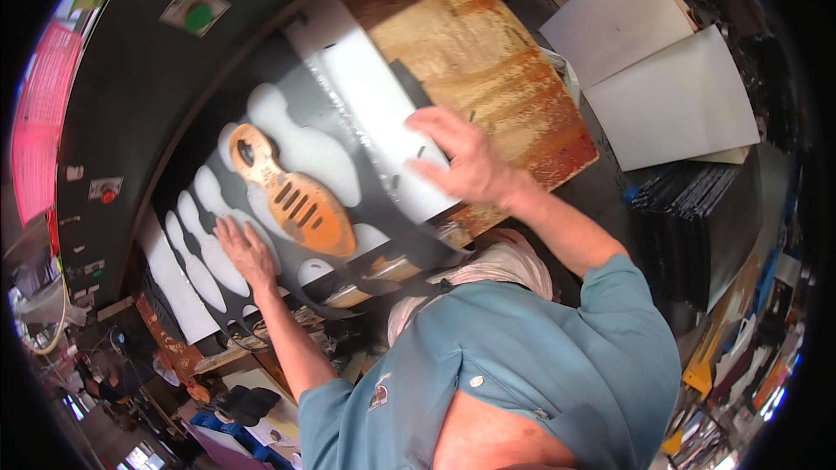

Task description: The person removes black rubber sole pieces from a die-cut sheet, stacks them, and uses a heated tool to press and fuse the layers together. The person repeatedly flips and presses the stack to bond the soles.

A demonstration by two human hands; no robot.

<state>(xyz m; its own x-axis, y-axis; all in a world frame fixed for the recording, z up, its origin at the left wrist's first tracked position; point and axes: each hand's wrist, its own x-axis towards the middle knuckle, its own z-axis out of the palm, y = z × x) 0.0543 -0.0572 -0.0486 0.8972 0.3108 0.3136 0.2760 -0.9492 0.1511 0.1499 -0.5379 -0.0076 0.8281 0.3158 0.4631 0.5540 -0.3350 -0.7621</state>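
Note:
A black sheet [300, 91] with several sole-shaped cutouts lies over a white board [366, 78], which shows white through the holes. On the sheet rests an orange-brown sole-shaped cutting die [305, 209], with a row of slots and a hole at its narrow end. My left hand [248, 252] lies flat on the sheet among the cutouts, left of the die, fingers stretched out. Over the board's right edge hovers my right hand [466, 157], thumb and fingers apart, holding nothing. Whether it touches the board I cannot tell.
A dark machine body [131, 96] with a green button [198, 16] and a red button [108, 197] rises at the left. A worn wooden board [470, 61] adjoins at the right. Beyond are large white sheets [679, 104] and a stack of black sheets [697, 226].

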